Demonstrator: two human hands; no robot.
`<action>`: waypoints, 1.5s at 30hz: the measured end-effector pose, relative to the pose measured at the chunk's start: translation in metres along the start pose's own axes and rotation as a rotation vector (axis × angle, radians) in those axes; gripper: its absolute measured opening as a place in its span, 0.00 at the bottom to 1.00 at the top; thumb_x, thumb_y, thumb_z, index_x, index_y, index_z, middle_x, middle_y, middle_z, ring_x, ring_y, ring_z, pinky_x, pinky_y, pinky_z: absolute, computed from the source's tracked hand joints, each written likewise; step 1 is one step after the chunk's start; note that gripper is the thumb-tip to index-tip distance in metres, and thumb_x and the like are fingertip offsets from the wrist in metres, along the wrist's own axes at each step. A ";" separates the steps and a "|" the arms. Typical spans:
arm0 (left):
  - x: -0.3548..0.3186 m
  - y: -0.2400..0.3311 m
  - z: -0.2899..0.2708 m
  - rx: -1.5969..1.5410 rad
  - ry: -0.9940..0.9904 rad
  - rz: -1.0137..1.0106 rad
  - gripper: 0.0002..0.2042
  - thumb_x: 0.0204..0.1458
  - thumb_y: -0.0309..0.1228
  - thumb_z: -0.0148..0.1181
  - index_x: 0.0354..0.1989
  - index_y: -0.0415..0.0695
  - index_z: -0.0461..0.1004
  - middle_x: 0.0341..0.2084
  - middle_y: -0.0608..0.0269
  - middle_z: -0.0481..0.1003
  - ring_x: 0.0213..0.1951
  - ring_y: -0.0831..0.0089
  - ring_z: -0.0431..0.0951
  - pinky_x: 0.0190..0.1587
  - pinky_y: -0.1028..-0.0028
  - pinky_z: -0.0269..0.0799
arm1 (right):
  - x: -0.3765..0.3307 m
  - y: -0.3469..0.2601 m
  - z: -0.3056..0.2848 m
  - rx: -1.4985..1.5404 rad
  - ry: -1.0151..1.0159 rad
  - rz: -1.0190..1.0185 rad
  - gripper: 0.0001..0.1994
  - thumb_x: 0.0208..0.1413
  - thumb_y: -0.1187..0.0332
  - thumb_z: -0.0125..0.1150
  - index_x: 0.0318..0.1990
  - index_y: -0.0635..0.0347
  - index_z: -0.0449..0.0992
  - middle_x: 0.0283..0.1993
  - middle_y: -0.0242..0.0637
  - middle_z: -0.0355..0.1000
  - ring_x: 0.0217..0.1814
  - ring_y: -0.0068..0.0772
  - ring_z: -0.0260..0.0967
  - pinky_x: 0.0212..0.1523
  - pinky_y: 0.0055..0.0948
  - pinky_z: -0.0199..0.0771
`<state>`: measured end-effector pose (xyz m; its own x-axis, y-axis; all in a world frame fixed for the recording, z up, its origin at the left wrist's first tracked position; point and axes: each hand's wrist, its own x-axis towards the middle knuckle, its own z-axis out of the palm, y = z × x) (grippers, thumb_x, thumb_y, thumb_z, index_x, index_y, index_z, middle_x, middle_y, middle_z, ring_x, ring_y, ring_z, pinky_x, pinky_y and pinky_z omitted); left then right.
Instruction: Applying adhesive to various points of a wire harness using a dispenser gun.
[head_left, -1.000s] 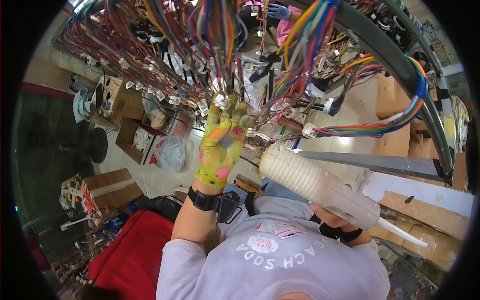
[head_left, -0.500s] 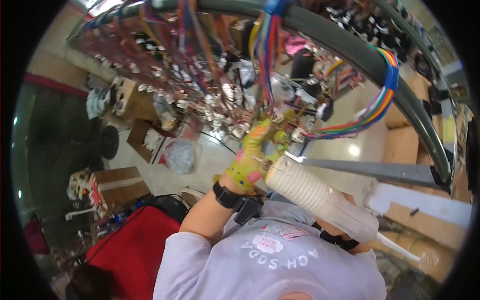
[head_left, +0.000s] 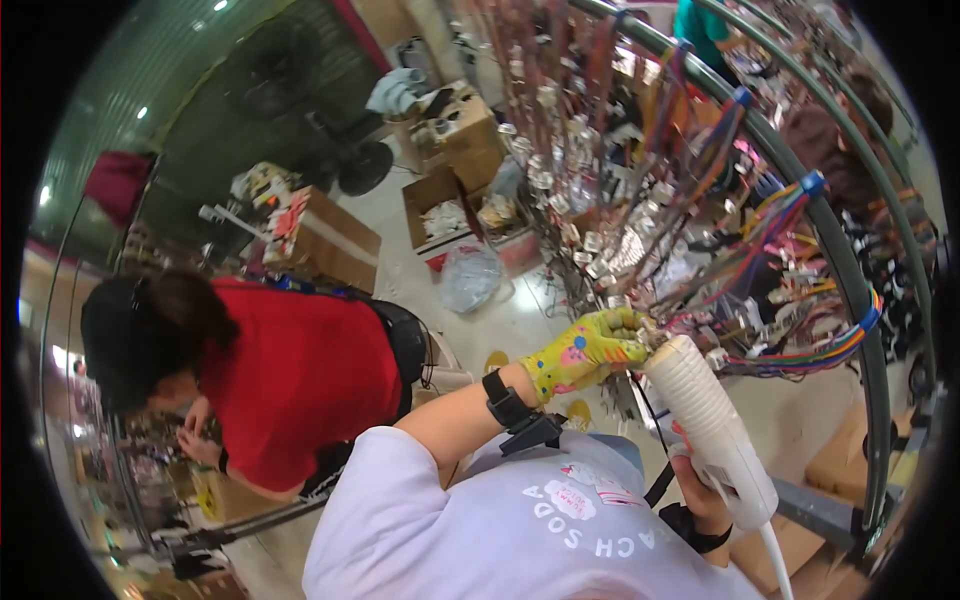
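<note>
My left hand [head_left: 590,350], in a yellow patterned glove with a black wristband, is closed around the lower ends of a hanging wire bundle [head_left: 640,270] with small connectors. My right hand [head_left: 700,495] grips a white ribbed tool [head_left: 710,425] with a white cord; its tip sits right beside my left hand at the wire ends. Many coloured wires hang from curved grey rails [head_left: 860,290] above.
A person in a red shirt [head_left: 300,380] bends over at the left. Open cardboard boxes [head_left: 440,150] and a clear plastic bag [head_left: 470,275] lie on the floor. A floor fan [head_left: 362,165] stands behind. Another person [head_left: 840,130] is at the upper right.
The view has swung, bringing the person in red and the floor into sight. My left hand has come down from the upper connectors to the wire ends, beside the white tool's tip.
</note>
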<state>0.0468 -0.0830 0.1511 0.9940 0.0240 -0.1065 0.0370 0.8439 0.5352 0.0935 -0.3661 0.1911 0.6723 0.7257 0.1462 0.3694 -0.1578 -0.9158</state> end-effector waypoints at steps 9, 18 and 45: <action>-0.040 0.008 0.015 0.296 0.097 0.196 0.19 0.49 0.27 0.65 0.50 0.39 0.71 0.44 0.61 0.74 0.47 0.74 0.73 0.49 0.73 0.71 | 0.023 -0.029 0.028 0.222 -0.068 -0.124 0.14 0.53 0.77 0.61 0.48 0.66 0.74 0.48 0.39 0.74 0.48 0.31 0.70 0.50 0.29 0.69; -0.047 -0.004 0.020 0.647 0.233 0.457 0.20 0.42 0.36 0.71 0.41 0.38 0.75 0.33 0.60 0.77 0.37 0.73 0.76 0.40 0.72 0.72 | 0.055 -0.014 0.033 0.879 -0.353 0.006 0.30 0.47 0.80 0.65 0.60 0.67 0.63 0.56 0.49 0.68 0.52 0.40 0.68 0.54 0.35 0.70; -0.019 -0.018 0.005 0.402 -0.017 0.524 0.16 0.51 0.21 0.63 0.49 0.34 0.75 0.44 0.51 0.77 0.44 0.66 0.78 0.45 0.70 0.76 | 0.066 -0.063 0.074 0.382 -0.062 -0.094 0.24 0.50 0.73 0.68 0.50 0.80 0.67 0.48 0.49 0.72 0.43 0.35 0.70 0.43 0.32 0.72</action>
<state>0.0280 -0.1012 0.1476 0.8922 0.3662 0.2643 -0.4198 0.4567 0.7843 0.0672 -0.2584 0.2307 0.6024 0.7661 0.2240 0.1547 0.1632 -0.9744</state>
